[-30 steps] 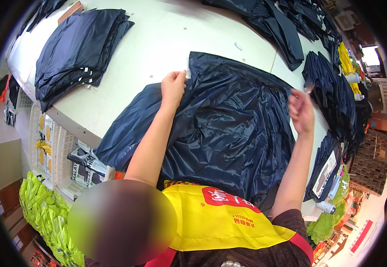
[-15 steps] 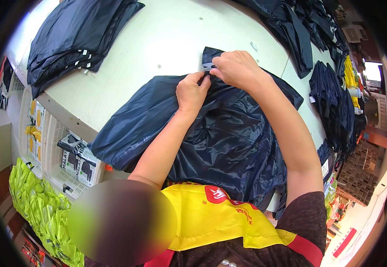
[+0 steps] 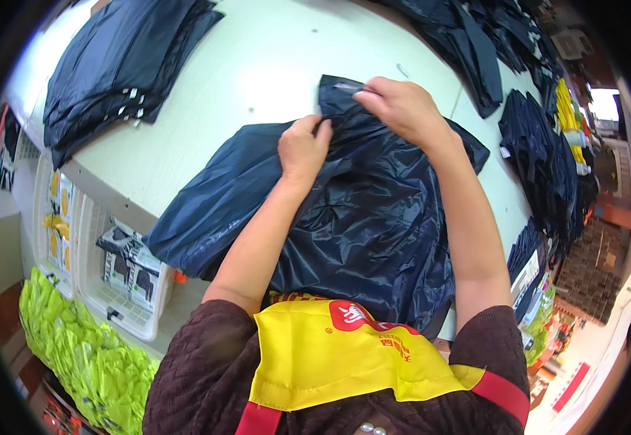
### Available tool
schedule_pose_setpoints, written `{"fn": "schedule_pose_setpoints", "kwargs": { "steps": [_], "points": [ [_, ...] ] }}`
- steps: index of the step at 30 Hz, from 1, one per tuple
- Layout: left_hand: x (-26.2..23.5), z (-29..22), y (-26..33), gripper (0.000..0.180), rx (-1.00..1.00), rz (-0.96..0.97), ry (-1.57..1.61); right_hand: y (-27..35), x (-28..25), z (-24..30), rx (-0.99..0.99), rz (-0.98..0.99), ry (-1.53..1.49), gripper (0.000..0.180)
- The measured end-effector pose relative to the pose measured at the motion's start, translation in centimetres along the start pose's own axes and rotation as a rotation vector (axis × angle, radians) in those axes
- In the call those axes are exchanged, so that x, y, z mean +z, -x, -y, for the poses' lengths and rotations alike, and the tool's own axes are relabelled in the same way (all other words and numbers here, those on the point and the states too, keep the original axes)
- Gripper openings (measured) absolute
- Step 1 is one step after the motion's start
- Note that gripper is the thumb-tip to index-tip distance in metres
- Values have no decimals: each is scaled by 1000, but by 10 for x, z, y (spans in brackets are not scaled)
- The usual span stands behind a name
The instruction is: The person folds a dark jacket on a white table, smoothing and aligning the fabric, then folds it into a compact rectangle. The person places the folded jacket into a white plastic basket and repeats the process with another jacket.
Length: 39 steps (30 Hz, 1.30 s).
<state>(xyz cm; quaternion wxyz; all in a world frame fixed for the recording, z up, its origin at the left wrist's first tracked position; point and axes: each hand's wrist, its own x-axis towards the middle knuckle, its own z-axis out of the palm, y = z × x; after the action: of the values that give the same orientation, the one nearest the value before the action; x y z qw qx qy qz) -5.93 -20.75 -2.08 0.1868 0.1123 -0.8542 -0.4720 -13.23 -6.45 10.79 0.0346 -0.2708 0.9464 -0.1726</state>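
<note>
A shiny dark navy garment lies spread over the table in front of me, its narrow collar-like end pointing away. With thumb and fingers, my left hand pinches the garment's edge just left of that end. My right hand is closed around small thread snips, whose pale blades stick out leftward over the dark fabric. The handles are hidden in the palm, and the blades are slightly blurred.
The garment rests on a white table. A stack of folded dark garments lies at far left; more dark garments lie at right. Below the table's left edge stand white plastic baskets with packages and bright yellow-green bagged items.
My right hand and the snips have moved slightly up and to the right, away from my left hand. My left hand has shifted a little left, still pinching the fabric.
</note>
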Motion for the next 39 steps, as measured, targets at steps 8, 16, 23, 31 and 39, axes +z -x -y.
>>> {"fn": "schedule_pose_setpoints", "kwargs": {
  "steps": [8, 16, 23, 31, 39],
  "points": [
    [2, -16, -28, 37, 207, -76, -132, 258, -10, -223, 939, -642, -186, 44],
    [162, -149, -25, 33, 728, 544, -56, 333, 47, -225, 1120, -771, -389, 39],
    [212, -129, -10, 47, 749, 661, -236, 332, 55, -213, 1014, -703, -251, 34],
    [-51, -89, 35, 98, 271, 438, -813, 392, 35, -172, 960, -503, -638, 74],
    [-120, -35, 100, 56, 97, 516, -594, 363, 58, -94, 768, -474, -997, 50]
  ]
}}
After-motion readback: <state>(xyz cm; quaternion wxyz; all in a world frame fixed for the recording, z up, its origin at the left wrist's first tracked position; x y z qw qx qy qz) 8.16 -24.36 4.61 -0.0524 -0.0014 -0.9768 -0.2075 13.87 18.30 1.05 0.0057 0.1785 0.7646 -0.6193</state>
